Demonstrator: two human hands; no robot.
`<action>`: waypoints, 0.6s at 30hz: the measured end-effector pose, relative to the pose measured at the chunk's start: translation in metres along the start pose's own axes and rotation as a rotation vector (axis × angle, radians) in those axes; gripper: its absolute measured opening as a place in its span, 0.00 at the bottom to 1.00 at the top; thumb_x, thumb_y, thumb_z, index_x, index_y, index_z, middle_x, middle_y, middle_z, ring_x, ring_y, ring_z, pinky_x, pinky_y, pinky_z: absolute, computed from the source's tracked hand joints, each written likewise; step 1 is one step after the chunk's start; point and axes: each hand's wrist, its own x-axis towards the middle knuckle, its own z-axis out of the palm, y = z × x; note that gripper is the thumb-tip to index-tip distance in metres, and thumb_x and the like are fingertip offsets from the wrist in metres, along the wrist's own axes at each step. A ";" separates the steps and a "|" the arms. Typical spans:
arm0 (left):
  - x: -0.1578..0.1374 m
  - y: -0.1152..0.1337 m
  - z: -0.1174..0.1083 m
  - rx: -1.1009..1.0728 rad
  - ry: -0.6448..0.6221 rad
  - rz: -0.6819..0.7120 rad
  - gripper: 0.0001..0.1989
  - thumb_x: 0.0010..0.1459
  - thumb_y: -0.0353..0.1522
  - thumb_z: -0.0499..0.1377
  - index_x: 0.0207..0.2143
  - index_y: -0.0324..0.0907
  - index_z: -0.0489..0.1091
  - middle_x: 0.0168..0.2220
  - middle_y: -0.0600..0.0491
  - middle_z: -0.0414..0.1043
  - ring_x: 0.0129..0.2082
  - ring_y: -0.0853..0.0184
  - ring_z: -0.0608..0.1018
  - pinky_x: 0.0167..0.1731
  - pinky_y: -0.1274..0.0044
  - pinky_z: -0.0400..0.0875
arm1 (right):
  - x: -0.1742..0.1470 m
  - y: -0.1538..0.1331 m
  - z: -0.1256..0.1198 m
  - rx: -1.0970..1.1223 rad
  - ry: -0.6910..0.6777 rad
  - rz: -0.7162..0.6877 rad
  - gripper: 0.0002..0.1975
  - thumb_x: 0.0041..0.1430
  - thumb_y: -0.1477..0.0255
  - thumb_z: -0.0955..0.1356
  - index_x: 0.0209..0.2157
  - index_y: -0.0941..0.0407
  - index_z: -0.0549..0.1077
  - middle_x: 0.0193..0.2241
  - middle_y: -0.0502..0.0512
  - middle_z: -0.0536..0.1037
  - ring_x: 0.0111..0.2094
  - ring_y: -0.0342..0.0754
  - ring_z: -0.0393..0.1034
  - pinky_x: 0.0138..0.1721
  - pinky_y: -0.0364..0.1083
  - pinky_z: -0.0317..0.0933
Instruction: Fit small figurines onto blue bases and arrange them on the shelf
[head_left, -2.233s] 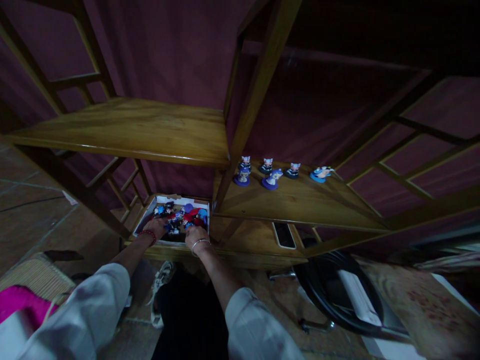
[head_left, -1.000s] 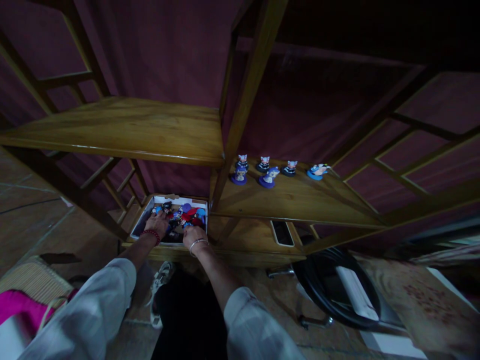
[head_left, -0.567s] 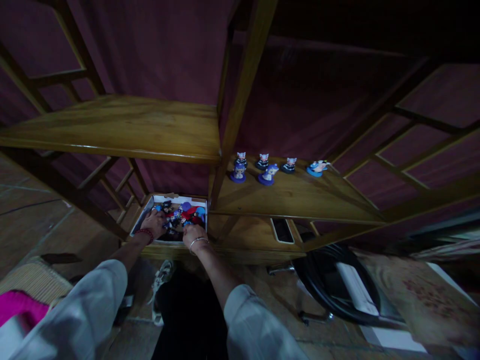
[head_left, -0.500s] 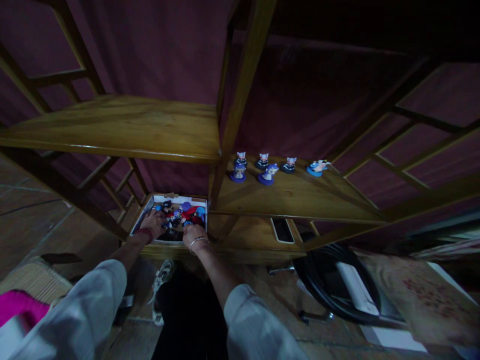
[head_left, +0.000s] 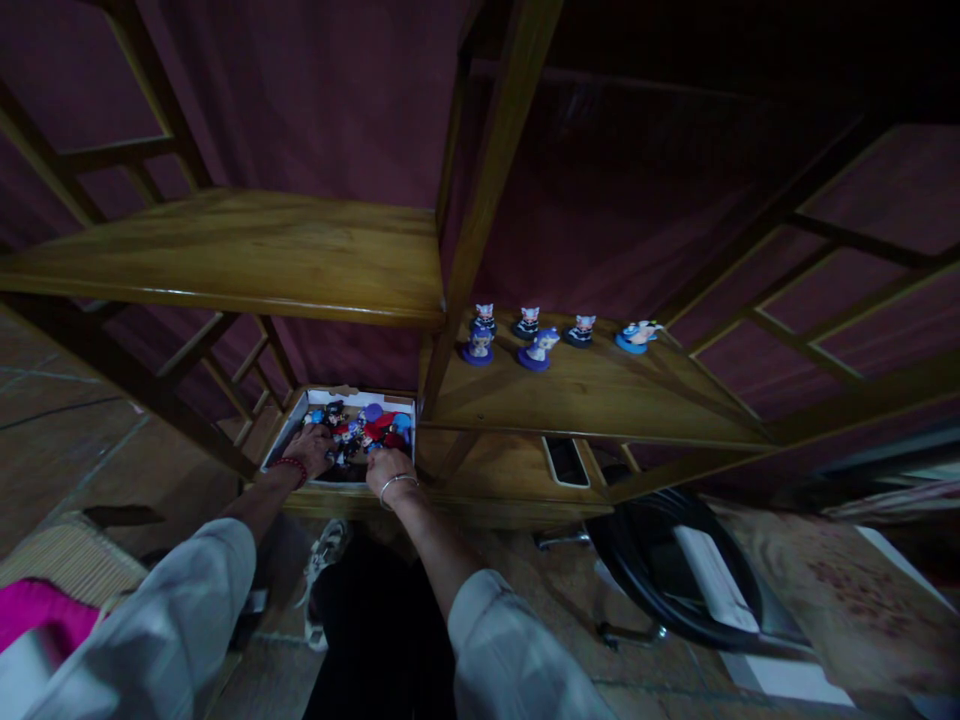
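A shallow white box (head_left: 391, 400) holds a jumble of small figurines (head_left: 369, 432) in black, red, blue and purple. My left hand (head_left: 311, 448) reaches over the box's left side, its fingers stretched out on the dark figurines there. At the front right of the same box is my right hand (head_left: 388, 466), with its fingers curled closed. Whatever those fingers grip, if anything, is hidden by the hand.
On the shelf (head_left: 600, 395) to the right stand several figurines, among them a purple one (head_left: 538, 348) and a blue-based one (head_left: 637, 336). A white-rimmed dark tray (head_left: 566, 461) sits lower down. A black chair (head_left: 667, 560) is at the right; a wooden post (head_left: 487, 190) divides the shelves.
My left hand has shifted very slightly among the figurines at the left of the box. My right hand stays in place, still closed.
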 end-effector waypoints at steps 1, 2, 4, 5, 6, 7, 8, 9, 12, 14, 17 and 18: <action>0.000 0.000 0.000 -0.001 -0.001 0.002 0.13 0.43 0.34 0.55 0.34 0.49 0.71 0.46 0.51 0.62 0.50 0.58 0.59 0.46 0.66 0.55 | 0.000 0.000 0.000 -0.005 0.000 0.002 0.13 0.50 0.74 0.60 0.36 0.54 0.73 0.35 0.58 0.76 0.38 0.50 0.70 0.36 0.45 0.62; 0.000 0.000 0.000 -0.003 0.000 0.002 0.13 0.43 0.34 0.55 0.34 0.48 0.71 0.46 0.51 0.62 0.50 0.58 0.59 0.47 0.66 0.54 | 0.000 0.000 0.000 -0.008 0.002 0.003 0.13 0.50 0.74 0.60 0.36 0.54 0.73 0.35 0.58 0.76 0.38 0.50 0.70 0.37 0.45 0.61; 0.000 -0.001 0.001 -0.008 0.005 -0.001 0.13 0.43 0.33 0.55 0.35 0.48 0.71 0.46 0.51 0.63 0.50 0.59 0.59 0.47 0.67 0.54 | 0.000 0.000 0.000 -0.007 0.005 0.004 0.13 0.50 0.74 0.60 0.36 0.54 0.73 0.35 0.58 0.76 0.38 0.50 0.70 0.37 0.44 0.61; 0.001 -0.001 0.001 -0.011 0.006 -0.002 0.13 0.44 0.33 0.55 0.35 0.48 0.71 0.46 0.51 0.63 0.50 0.60 0.59 0.47 0.67 0.54 | 0.000 0.000 0.000 -0.004 0.006 0.003 0.13 0.50 0.74 0.60 0.36 0.54 0.73 0.35 0.57 0.76 0.38 0.49 0.70 0.37 0.44 0.61; 0.001 -0.001 0.002 -0.014 0.007 -0.004 0.13 0.44 0.33 0.55 0.35 0.47 0.70 0.46 0.51 0.63 0.50 0.60 0.59 0.48 0.68 0.54 | 0.000 0.000 0.001 0.000 0.009 0.003 0.13 0.50 0.74 0.60 0.36 0.54 0.73 0.35 0.57 0.76 0.38 0.49 0.70 0.37 0.44 0.61; 0.001 -0.001 0.002 -0.017 0.006 -0.004 0.13 0.44 0.34 0.55 0.36 0.47 0.70 0.46 0.51 0.63 0.50 0.60 0.59 0.48 0.68 0.54 | 0.000 0.000 0.001 0.002 0.010 0.002 0.13 0.50 0.74 0.60 0.36 0.54 0.73 0.35 0.57 0.76 0.38 0.49 0.70 0.36 0.44 0.61; 0.002 -0.001 0.002 -0.019 0.004 -0.004 0.13 0.44 0.34 0.55 0.36 0.47 0.70 0.46 0.51 0.63 0.50 0.60 0.59 0.48 0.68 0.55 | 0.000 0.000 0.001 0.003 0.012 0.002 0.13 0.50 0.74 0.60 0.35 0.54 0.73 0.35 0.57 0.76 0.38 0.49 0.70 0.36 0.44 0.61; 0.002 0.000 0.002 -0.020 0.002 -0.003 0.14 0.44 0.34 0.55 0.36 0.46 0.70 0.45 0.51 0.64 0.50 0.60 0.59 0.48 0.68 0.55 | 0.000 0.000 0.001 0.003 0.012 -0.001 0.13 0.50 0.74 0.60 0.35 0.54 0.73 0.35 0.57 0.76 0.37 0.49 0.70 0.36 0.44 0.61; 0.002 0.000 0.002 -0.021 0.006 0.005 0.14 0.45 0.34 0.54 0.36 0.45 0.70 0.45 0.50 0.64 0.50 0.59 0.59 0.48 0.68 0.55 | 0.001 0.001 0.003 0.002 0.008 -0.008 0.13 0.50 0.74 0.60 0.35 0.54 0.73 0.35 0.57 0.76 0.37 0.49 0.70 0.36 0.44 0.61; 0.002 0.001 0.002 -0.022 0.011 0.012 0.14 0.45 0.34 0.54 0.36 0.45 0.70 0.45 0.50 0.64 0.50 0.59 0.60 0.48 0.68 0.54 | 0.002 0.002 0.004 0.006 0.013 -0.009 0.13 0.50 0.74 0.60 0.35 0.54 0.73 0.35 0.57 0.76 0.37 0.49 0.70 0.36 0.44 0.61; 0.001 0.001 0.002 -0.021 0.020 0.017 0.14 0.45 0.35 0.54 0.36 0.45 0.70 0.45 0.50 0.64 0.50 0.59 0.60 0.49 0.68 0.54 | 0.003 0.003 0.005 0.011 0.023 -0.004 0.13 0.49 0.74 0.60 0.35 0.54 0.73 0.35 0.56 0.76 0.38 0.49 0.70 0.36 0.44 0.61; 0.001 0.002 0.002 -0.020 0.022 0.017 0.14 0.45 0.35 0.54 0.36 0.45 0.70 0.45 0.50 0.64 0.50 0.59 0.60 0.49 0.68 0.54 | 0.003 0.003 0.005 0.010 0.024 -0.001 0.13 0.49 0.74 0.61 0.35 0.54 0.73 0.35 0.56 0.76 0.37 0.49 0.70 0.36 0.44 0.61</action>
